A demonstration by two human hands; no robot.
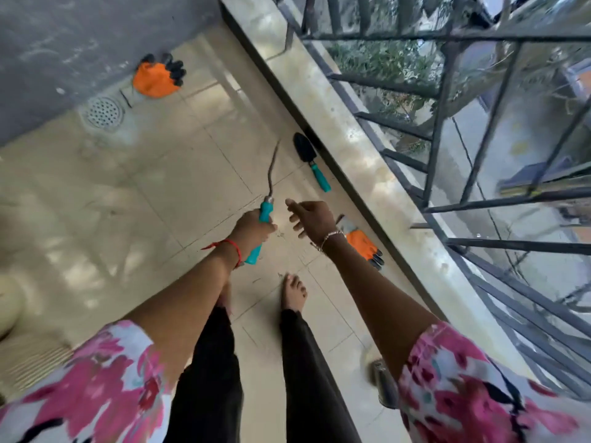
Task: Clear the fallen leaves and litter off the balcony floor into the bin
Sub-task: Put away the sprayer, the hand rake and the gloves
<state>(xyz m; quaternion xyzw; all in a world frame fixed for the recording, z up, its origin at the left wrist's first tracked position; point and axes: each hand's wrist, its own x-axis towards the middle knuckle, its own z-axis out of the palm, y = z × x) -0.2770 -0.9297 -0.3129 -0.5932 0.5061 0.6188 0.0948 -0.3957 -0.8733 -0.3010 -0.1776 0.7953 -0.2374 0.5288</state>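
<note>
Litter: only a few small dark specks and thin scraps point(282, 234) on the beige tiled balcony floor point(192, 174), just below the two hands and at 12 o'clock of the bare feet point(294, 290). No bin that I can make out.

Left hand point(252, 228): fingers wrapped tight round the handle of a teal-handled hand weeder with a thin bent metal shaft point(265, 206); shaft points to 12 o'clock, handle end sticks out under the wrist.

Right hand point(311, 219): at 3 o'clock of the left, close but apart; fingers loose and spread, holding nothing.

Black-bladed garden trowel with teal handle point(311, 161): flat on the floor at 12 o'clock of the right hand, just beside the pale stone ledge point(345, 129).

Orange work glove with black fingertips point(363, 246): on the floor at 4 o'clock of the right hand, partly hidden by the wrist. Second orange glove point(156, 79): at 11 o'clock, against the grey wall. Round perforated metal floor drain point(104, 112) at 8 o'clock of it.

Dark metal railing point(415, 36) above the ledge.
</note>
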